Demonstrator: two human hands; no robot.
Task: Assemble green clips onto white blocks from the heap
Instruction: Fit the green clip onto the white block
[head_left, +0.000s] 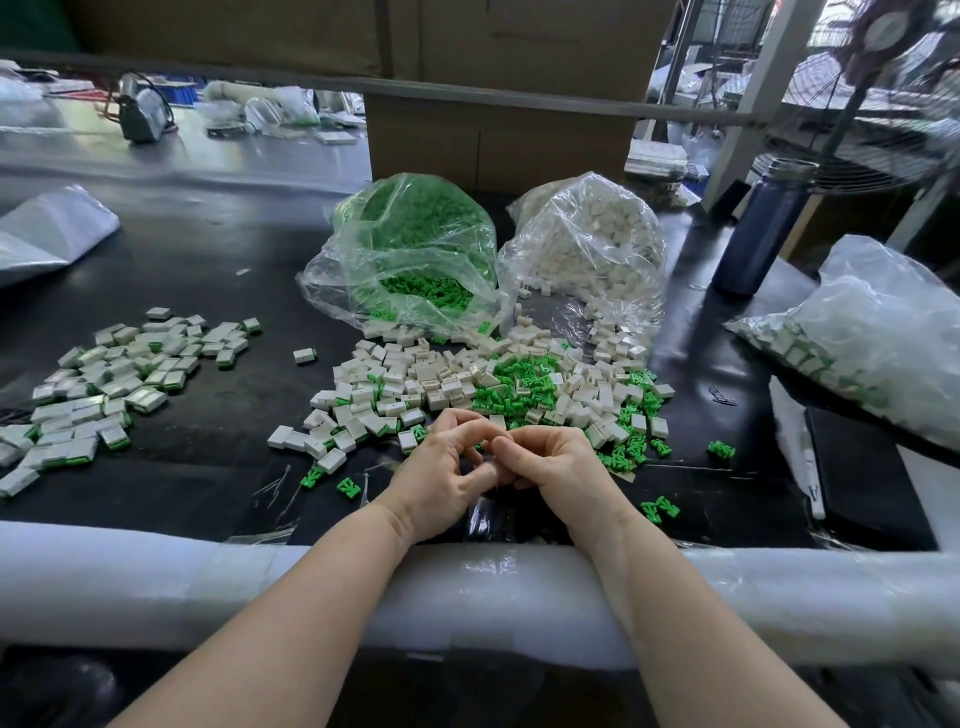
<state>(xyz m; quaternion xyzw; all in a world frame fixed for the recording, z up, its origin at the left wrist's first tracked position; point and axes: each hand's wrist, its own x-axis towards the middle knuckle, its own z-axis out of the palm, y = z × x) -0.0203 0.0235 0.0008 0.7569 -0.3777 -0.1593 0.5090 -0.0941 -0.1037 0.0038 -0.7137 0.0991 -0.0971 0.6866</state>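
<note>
Both hands are meeting just in front of the mixed heap (493, 389). Left hand (447, 473) and right hand (550, 467) are curling fingers inward, fingertips touching; whatever's between them is hidden, so can't tell if a clip or block is being held. Looks like the press-together step. Next: snapping it home, dropping it onto the finished pile (104, 384) at left, then grabbing a fresh pair.

Green clips (524, 375) and white blocks (384, 387) on black table (208, 260).

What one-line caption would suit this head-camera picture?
Two hands, left hand and right hand, meet fingertip to fingertip before a mixed heap of white blocks and green clips.
</note>
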